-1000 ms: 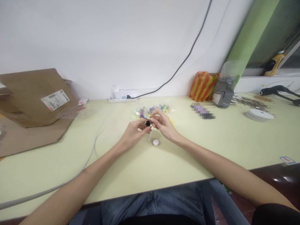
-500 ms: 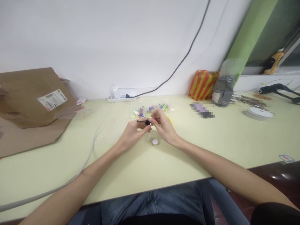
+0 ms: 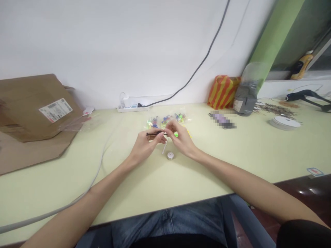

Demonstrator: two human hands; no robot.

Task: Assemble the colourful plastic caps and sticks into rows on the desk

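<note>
Both hands meet over the pale yellow table (image 3: 232,155). My left hand (image 3: 146,143) pinches a thin black stick-like piece (image 3: 153,133) that lies level and points left. My right hand (image 3: 179,137) is closed at the stick's right end, fingertips against it; a bright green bit (image 3: 176,134) shows by its fingers. Just below the hands a small white round spool (image 3: 170,156) lies on the table with a thin pale strand (image 3: 164,148) running up from it. Behind the hands lie small clear bags of colourful pieces (image 3: 165,120).
A brown cardboard package (image 3: 36,106) with a label sits at far left. A white power strip (image 3: 133,107) and dark cable lie by the wall. A grey cable (image 3: 98,168) crosses the table. At right stand a striped bag (image 3: 222,91), a grey pouch (image 3: 244,98) and a white tape roll (image 3: 284,122).
The black piece has turned from showing a round black end to lying level as a thin stick pointing left. Both hands shifted slightly up and apart.
</note>
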